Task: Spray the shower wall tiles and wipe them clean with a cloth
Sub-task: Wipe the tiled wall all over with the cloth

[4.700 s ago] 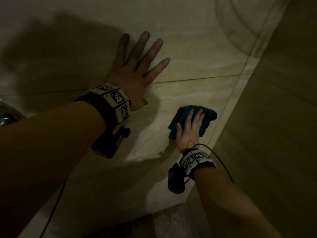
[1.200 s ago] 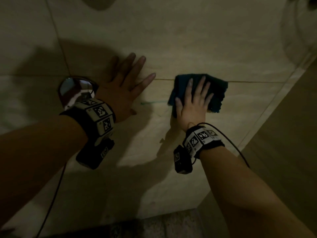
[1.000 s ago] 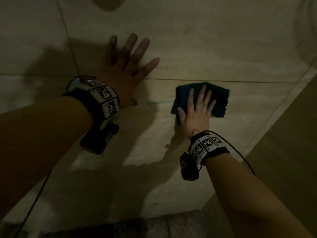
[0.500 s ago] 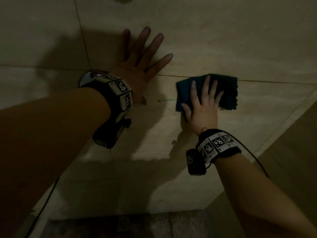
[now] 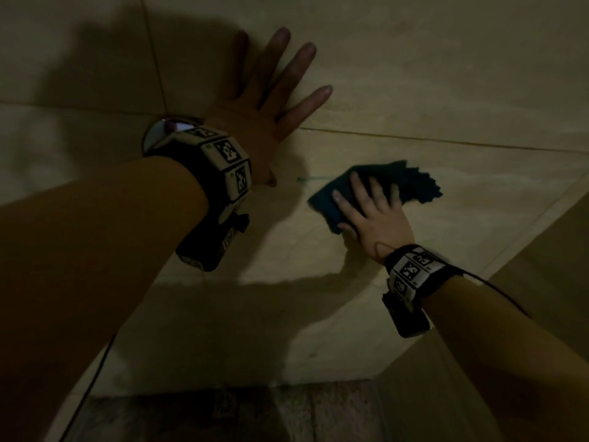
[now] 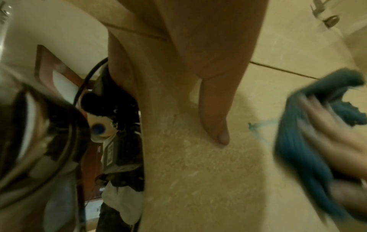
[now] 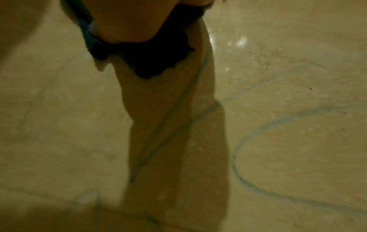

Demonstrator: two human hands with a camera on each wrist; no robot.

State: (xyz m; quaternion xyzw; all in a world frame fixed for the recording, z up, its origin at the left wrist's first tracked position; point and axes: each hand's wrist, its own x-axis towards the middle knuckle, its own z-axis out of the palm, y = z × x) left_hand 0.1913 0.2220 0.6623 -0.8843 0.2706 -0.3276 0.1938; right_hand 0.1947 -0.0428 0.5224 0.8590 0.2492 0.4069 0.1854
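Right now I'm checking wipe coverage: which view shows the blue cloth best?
The head view: the whole cloth lies under the right hand on the wall tiles. Left wrist shows it blurred; right wrist only its dark edge.

Round chrome fitting (image 5: 156, 135): mostly hidden behind the left wristband. Cloth (image 6: 301, 141) and right hand (image 6: 337, 150): motion-blurred at frame right, left-wrist view.

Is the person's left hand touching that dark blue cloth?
Apart. The head view shows the left hand spread flat on the wall tiles, with bare tile between it and the cloth under the right hand.
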